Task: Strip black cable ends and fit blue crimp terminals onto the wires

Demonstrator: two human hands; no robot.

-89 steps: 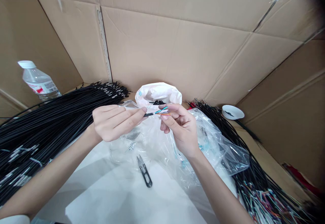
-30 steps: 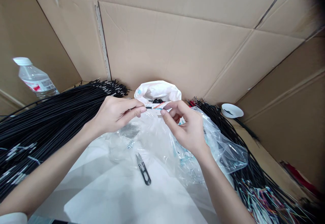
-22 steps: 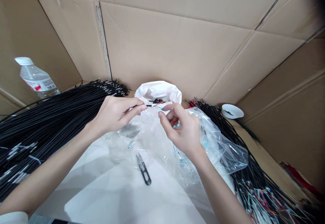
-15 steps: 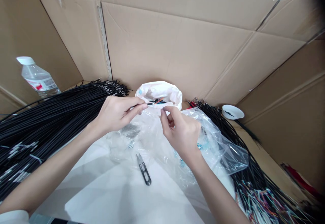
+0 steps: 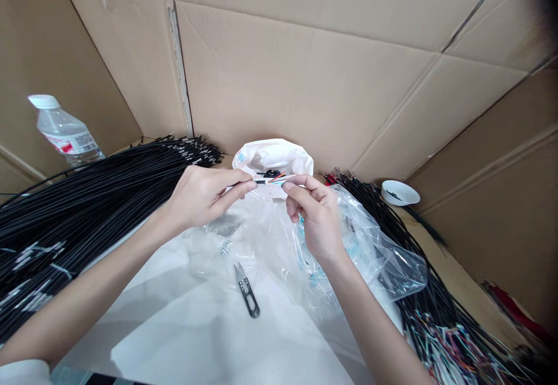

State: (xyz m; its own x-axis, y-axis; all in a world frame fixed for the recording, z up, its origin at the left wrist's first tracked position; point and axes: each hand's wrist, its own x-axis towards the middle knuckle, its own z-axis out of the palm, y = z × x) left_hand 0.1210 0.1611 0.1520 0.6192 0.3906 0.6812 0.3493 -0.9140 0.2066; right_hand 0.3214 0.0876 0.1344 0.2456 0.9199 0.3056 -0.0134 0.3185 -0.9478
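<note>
Centre of frame: the left hand point(image 5: 204, 196) is closed in a pinch, thumb & forefinger, on the end of a thin black cable point(image 5: 260, 182). The cable's long axis runs approx. left-right, with its coloured wires point(image 5: 279, 177) pointing right. The right hand point(image 5: 316, 216), just right of them, seems to pinch the wire tips, other fingers curled. The scissors point(image 5: 247, 289) lie lower on the tabletop point(image 5: 174, 338), well apart from both hands.

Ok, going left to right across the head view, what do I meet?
water bottle → left hand → stripped cable end, pinched between both hands → right hand → white bowl. The black cable piles and the clear bag spread too wide to place.
</note>
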